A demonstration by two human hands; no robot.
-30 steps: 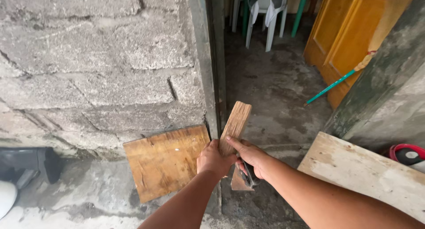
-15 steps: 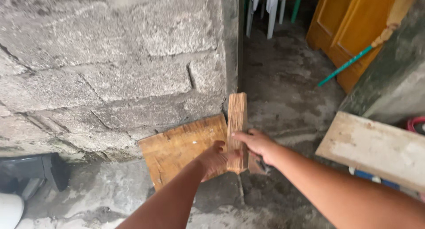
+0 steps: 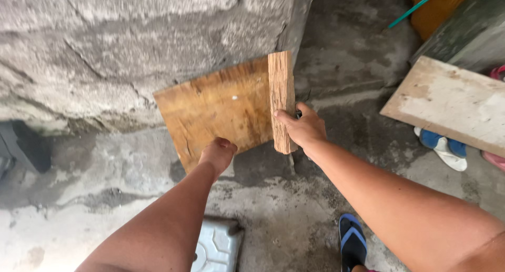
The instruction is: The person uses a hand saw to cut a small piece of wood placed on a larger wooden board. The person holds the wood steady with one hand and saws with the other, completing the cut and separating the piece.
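Rough-sawn wood: we note the narrow wood strip (image 3: 282, 101) stands upright against the right edge of the plywood sheet (image 3: 221, 109), which leans on the block wall (image 3: 105, 46), with the right hand (image 3: 302, 129) closed around the strip's lower part. The left hand (image 3: 216, 153) is curled at the sheet's bottom edge; whether it grips we cannot tell. We judge the sheet could slide on the concrete floor (image 3: 273, 198) and the strip tip, since both merely lean.

Block wall (image 3: 105, 46) (rough), concrete floor (image 3: 273, 198)
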